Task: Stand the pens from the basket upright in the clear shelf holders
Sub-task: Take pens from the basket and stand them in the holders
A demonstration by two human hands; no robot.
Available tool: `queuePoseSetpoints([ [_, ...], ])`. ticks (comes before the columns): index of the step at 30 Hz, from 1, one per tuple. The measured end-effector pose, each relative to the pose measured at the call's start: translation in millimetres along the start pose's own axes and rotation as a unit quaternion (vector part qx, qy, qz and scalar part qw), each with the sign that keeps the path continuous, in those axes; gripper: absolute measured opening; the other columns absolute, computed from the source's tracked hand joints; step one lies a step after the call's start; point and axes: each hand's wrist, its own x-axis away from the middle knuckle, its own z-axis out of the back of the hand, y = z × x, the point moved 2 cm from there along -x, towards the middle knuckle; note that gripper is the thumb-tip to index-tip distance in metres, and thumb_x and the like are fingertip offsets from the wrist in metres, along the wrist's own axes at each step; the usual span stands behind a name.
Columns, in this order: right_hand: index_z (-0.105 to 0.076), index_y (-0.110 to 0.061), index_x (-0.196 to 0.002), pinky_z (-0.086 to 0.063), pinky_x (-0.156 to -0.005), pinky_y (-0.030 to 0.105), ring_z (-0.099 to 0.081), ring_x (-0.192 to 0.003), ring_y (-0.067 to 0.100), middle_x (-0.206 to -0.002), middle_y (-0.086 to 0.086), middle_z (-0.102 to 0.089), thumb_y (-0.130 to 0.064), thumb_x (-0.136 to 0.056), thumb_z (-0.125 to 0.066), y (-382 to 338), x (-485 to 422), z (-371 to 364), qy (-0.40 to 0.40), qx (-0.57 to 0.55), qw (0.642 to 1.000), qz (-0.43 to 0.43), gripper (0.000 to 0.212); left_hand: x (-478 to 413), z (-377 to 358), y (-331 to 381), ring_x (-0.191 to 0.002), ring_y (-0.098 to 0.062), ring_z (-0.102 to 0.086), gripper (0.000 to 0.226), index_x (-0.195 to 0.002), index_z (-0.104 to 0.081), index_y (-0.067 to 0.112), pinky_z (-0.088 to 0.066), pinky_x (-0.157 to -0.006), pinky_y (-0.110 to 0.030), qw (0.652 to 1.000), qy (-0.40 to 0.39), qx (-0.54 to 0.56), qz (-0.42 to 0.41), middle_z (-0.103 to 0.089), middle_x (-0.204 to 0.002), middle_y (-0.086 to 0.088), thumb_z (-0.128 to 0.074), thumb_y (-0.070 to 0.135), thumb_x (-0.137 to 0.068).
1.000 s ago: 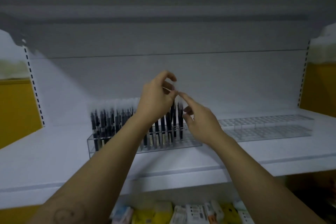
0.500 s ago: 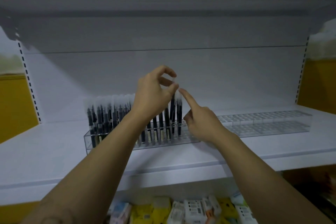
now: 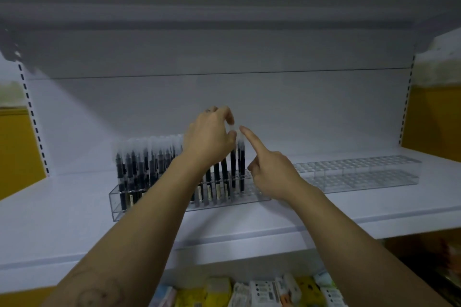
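Pinching one pen (image 3: 233, 164), two clear holders (image 3: 361, 177)

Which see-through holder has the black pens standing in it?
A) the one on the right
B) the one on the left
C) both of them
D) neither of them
B: the left holder is packed with upright pens, while the right holder shows only empty slots.
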Motion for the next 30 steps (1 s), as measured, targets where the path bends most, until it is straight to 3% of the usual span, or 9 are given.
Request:
queuePoseSetpoints([
  [3, 0.011, -0.054, -0.144, -0.057, -0.069, 0.046, -0.064, -0.070, 0.030, -0.077, 0.012, -0.066, -0.003, -0.089, -0.049, -1, 0, 0, -0.010, 0.004, 1.000, -0.004, 0.096, 2, -2, -2, -0.099, -0.020, -0.060, 0.027, -0.112, -0.055, 0.024, -0.052, -0.085, -0.036, 0.999, -0.040, -0.020, 0.009, -0.063, -0.116, 0.001, -0.064, 0.033, -0.088],
  [8, 0.013, -0.055, -0.143, -0.057, -0.071, 0.047, -0.063, -0.069, 0.031, -0.076, 0.013, -0.066, -0.005, -0.090, -0.049, -2, 2, 1, -0.019, -0.007, 1.000, -0.001, 0.096, 11, 4, 1, -0.102, -0.023, -0.059, 0.029, -0.115, -0.054, 0.022, -0.051, -0.083, -0.035, 0.999, -0.032, -0.029, -0.011, -0.063, -0.116, -0.001, -0.062, 0.031, -0.089],
  [10, 0.018, -0.055, -0.142, -0.056, -0.081, 0.045, -0.066, -0.085, 0.028, -0.101, 0.011, -0.069, -0.011, -0.094, -0.052, -3, 6, 2, -0.028, -0.027, 0.999, 0.000, 0.096, 16, 8, 3, -0.107, -0.024, -0.057, 0.033, -0.120, -0.053, 0.022, -0.047, -0.095, -0.038, 0.998, -0.030, -0.053, -0.025, -0.062, -0.120, -0.002, -0.060, 0.034, -0.090],
  [13, 0.023, -0.049, -0.144, -0.050, -0.094, 0.043, -0.057, -0.113, 0.028, -0.136, 0.010, -0.050, -0.019, -0.095, -0.057, -6, 20, 4, -0.018, -0.071, 0.997, -0.009, 0.098, 28, 18, 5, -0.116, -0.023, -0.052, 0.041, -0.130, -0.050, 0.022, -0.030, -0.112, -0.040, 0.996, -0.017, -0.074, -0.041, -0.057, -0.128, -0.002, -0.058, 0.037, -0.092],
  [16, 0.012, -0.043, -0.150, -0.041, -0.101, 0.035, -0.046, -0.127, 0.024, -0.149, 0.004, -0.037, -0.023, -0.095, -0.058, -6, 34, 8, 0.012, -0.072, 0.997, -0.004, 0.091, 46, 25, 5, -0.120, -0.021, -0.049, 0.040, -0.130, -0.051, 0.023, -0.028, -0.111, -0.037, 0.996, 0.019, -0.069, -0.061, -0.056, -0.131, 0.000, -0.057, 0.037, -0.092],
  [22, -0.013, -0.037, -0.152, -0.035, -0.108, 0.034, -0.039, -0.133, 0.019, -0.150, -0.003, -0.034, -0.032, -0.095, -0.056, -10, 70, 20, 0.033, 0.015, 0.999, 0.022, 0.071, 95, 22, 10, -0.120, -0.020, -0.048, 0.038, -0.123, -0.059, 0.022, -0.031, -0.107, -0.034, 0.993, 0.056, -0.046, -0.096, -0.060, -0.123, 0.001, -0.063, 0.033, -0.087],
  [30, -0.036, -0.033, -0.144, -0.040, -0.103, 0.032, -0.046, -0.125, 0.015, -0.142, -0.008, -0.042, -0.030, -0.091, -0.062, 0, 149, -2, 0.063, 0.026, 0.997, 0.029, 0.059, 180, -13, 25, -0.112, -0.025, -0.052, 0.032, -0.114, -0.063, 0.019, -0.038, -0.095, -0.038, 0.992, 0.044, -0.017, -0.113, -0.062, -0.114, -0.001, -0.066, 0.030, -0.084],
])
